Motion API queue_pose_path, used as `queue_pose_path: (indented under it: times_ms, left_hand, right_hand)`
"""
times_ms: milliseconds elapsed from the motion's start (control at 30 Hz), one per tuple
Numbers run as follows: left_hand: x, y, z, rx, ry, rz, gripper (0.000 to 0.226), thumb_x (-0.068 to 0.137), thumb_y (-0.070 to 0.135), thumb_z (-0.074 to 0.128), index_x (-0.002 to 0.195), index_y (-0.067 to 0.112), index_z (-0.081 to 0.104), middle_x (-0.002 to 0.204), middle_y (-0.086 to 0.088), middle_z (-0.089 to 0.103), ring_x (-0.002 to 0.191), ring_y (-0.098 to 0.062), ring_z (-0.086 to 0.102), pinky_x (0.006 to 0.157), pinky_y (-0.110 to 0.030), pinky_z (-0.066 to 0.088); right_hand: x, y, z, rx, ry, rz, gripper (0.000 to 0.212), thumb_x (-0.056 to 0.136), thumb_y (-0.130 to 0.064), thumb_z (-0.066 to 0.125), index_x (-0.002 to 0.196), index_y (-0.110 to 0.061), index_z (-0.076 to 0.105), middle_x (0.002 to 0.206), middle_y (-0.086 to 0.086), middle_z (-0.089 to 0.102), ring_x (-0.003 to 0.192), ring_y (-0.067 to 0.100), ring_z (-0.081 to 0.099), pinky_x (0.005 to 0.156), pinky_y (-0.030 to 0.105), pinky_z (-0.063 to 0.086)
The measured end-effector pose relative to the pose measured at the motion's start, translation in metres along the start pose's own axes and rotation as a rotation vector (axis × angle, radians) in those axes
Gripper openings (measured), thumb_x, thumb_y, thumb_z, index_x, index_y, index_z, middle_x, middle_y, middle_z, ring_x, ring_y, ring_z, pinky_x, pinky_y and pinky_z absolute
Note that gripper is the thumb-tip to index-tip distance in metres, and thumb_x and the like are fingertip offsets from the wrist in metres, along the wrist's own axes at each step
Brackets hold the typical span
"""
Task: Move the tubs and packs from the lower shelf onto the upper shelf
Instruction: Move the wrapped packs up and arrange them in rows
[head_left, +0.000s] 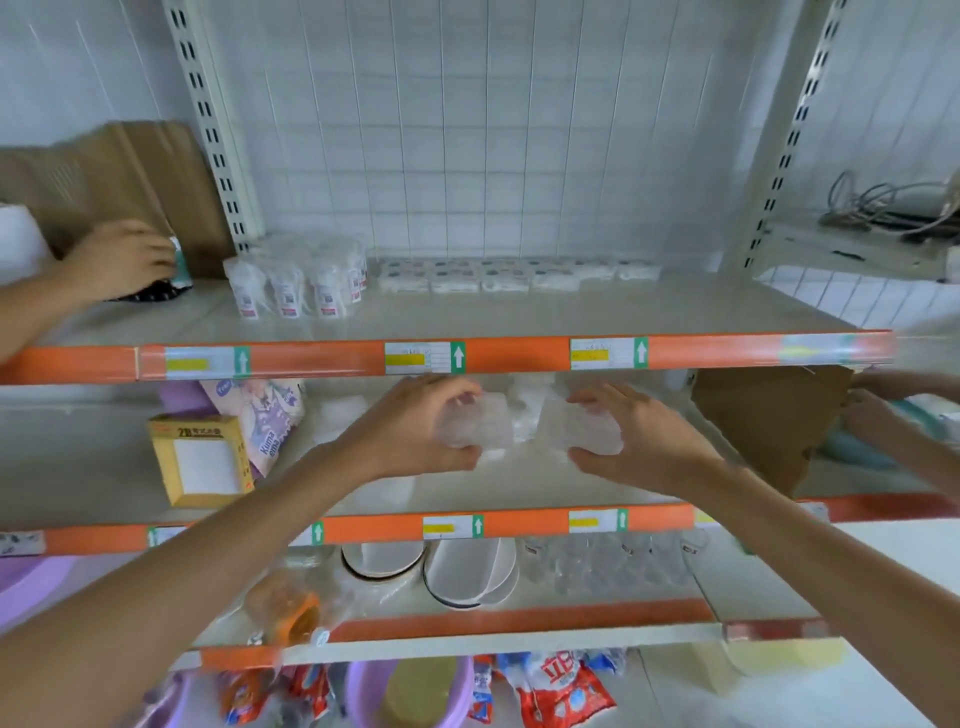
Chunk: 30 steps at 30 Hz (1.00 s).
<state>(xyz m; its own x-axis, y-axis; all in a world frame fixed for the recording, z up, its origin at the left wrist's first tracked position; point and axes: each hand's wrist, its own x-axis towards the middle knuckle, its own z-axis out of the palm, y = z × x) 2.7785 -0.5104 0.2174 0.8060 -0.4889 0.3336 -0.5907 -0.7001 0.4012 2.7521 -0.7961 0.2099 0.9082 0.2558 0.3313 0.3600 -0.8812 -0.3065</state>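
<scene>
Up on the upper shelf (467, 322) there's already a cluster of tubs (301, 286) and a row of flat packs (498, 275) along the back, so I'd guess we're a good way in. Not done though. Down at the lower shelf (467, 488), my left hand (415, 426) is curled round the left tub (478, 426) and my right hand (639, 441) round the right tub (582, 431), side by side. Can't tell if they're off the board yet. More white stuff (530, 400) sits behind them, so probably a few more trips. Both tubs look see-through and light, but they're too blurry to read any label.
</scene>
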Motion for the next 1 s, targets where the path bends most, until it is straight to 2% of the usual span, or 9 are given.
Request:
queue_pose_path:
  times_ms: [100, 200, 333, 400, 567, 667, 767, 867, 1000]
  left_hand:
    - [0.016, 0.009, -0.02, -0.018, 0.05, 0.005, 0.071, 0.06, 0.058, 0.064, 0.124, 0.027, 0.059, 0.12, 0.011, 0.063, 0.112, -0.01, 0.059, 0.099, -0.036, 0.046]
    - [0.035, 0.02, -0.034, -0.073, 0.067, -0.019, 0.074, 0.061, 0.059, 0.068, 0.127, 0.026, 0.058, 0.122, 0.015, 0.06, 0.117, -0.004, 0.056, 0.101, -0.027, 0.044]
    - [0.071, 0.022, -0.043, -0.121, 0.101, -0.043, 0.057, 0.076, 0.035, 0.08, 0.128, 0.024, 0.058, 0.124, 0.014, 0.059, 0.116, -0.002, 0.054, 0.102, -0.023, 0.042]
    - [0.091, 0.019, -0.042, -0.124, 0.111, -0.049, 0.057, 0.077, 0.033, 0.08, 0.128, 0.025, 0.058, 0.124, 0.014, 0.06, 0.116, -0.001, 0.054, 0.101, -0.023, 0.043]
    - [0.15, 0.012, -0.031, -0.059, 0.064, -0.046, 0.057, 0.077, 0.033, 0.082, 0.128, 0.025, 0.057, 0.122, 0.014, 0.059, 0.117, -0.004, 0.053, 0.099, -0.023, 0.042]
    - [0.187, 0.007, -0.02, -0.025, 0.016, -0.064, 0.062, 0.075, 0.035, 0.082, 0.131, 0.024, 0.055, 0.127, 0.011, 0.058, 0.118, -0.005, 0.053, 0.102, -0.027, 0.043]
    - [0.217, -0.001, -0.006, 0.022, -0.023, -0.064, 0.066, 0.075, 0.039, 0.082, 0.132, 0.023, 0.054, 0.13, 0.008, 0.058, 0.118, -0.007, 0.053, 0.103, -0.029, 0.044]
    - [0.235, -0.013, 0.009, 0.081, -0.075, -0.064, 0.069, 0.072, 0.052, 0.081, 0.129, 0.024, 0.055, 0.127, 0.009, 0.059, 0.114, -0.005, 0.054, 0.101, -0.028, 0.044]
    - [0.246, -0.022, 0.017, 0.044, -0.128, -0.066, 0.076, 0.063, 0.074, 0.067, 0.124, 0.029, 0.055, 0.119, 0.016, 0.059, 0.109, -0.001, 0.055, 0.098, -0.027, 0.046]
  right_hand:
    - [0.008, -0.001, -0.02, 0.03, 0.051, -0.023, 0.055, 0.077, -0.044, 0.075, 0.126, -0.028, 0.055, 0.125, -0.015, 0.054, 0.114, 0.006, 0.057, 0.09, 0.039, 0.051]
    - [0.022, 0.005, -0.039, 0.02, 0.088, -0.052, 0.056, 0.076, -0.045, 0.076, 0.125, -0.028, 0.056, 0.122, -0.013, 0.056, 0.11, 0.008, 0.058, 0.086, 0.035, 0.051]
    - [0.053, 0.018, -0.06, 0.027, 0.122, -0.08, 0.061, 0.071, -0.053, 0.072, 0.124, -0.028, 0.056, 0.12, -0.012, 0.056, 0.107, 0.009, 0.059, 0.087, 0.039, 0.052]
    - [0.073, 0.03, -0.067, 0.052, 0.159, -0.087, 0.058, 0.071, -0.052, 0.072, 0.122, -0.029, 0.057, 0.118, -0.013, 0.056, 0.107, 0.009, 0.059, 0.088, 0.044, 0.052]
    - [0.122, 0.07, -0.076, 0.047, 0.197, -0.087, 0.055, 0.073, -0.044, 0.077, 0.122, -0.028, 0.057, 0.118, -0.01, 0.056, 0.107, 0.01, 0.059, 0.089, 0.04, 0.051]
    - [0.152, 0.099, -0.078, 0.065, 0.187, -0.112, 0.058, 0.071, -0.05, 0.074, 0.121, -0.026, 0.057, 0.117, -0.01, 0.057, 0.104, 0.012, 0.06, 0.089, 0.041, 0.052]
    - [0.182, 0.125, -0.08, 0.076, 0.188, -0.126, 0.056, 0.072, -0.044, 0.078, 0.121, -0.023, 0.058, 0.117, -0.007, 0.059, 0.104, 0.012, 0.06, 0.089, 0.036, 0.05]
    - [0.206, 0.143, -0.079, 0.093, 0.172, -0.146, 0.057, 0.072, -0.046, 0.077, 0.121, -0.023, 0.058, 0.115, -0.008, 0.059, 0.104, 0.01, 0.059, 0.089, 0.038, 0.051]
    - [0.231, 0.158, -0.075, 0.124, 0.15, -0.165, 0.063, 0.066, -0.063, 0.065, 0.12, -0.032, 0.055, 0.115, -0.015, 0.055, 0.105, 0.007, 0.058, 0.088, 0.043, 0.052]
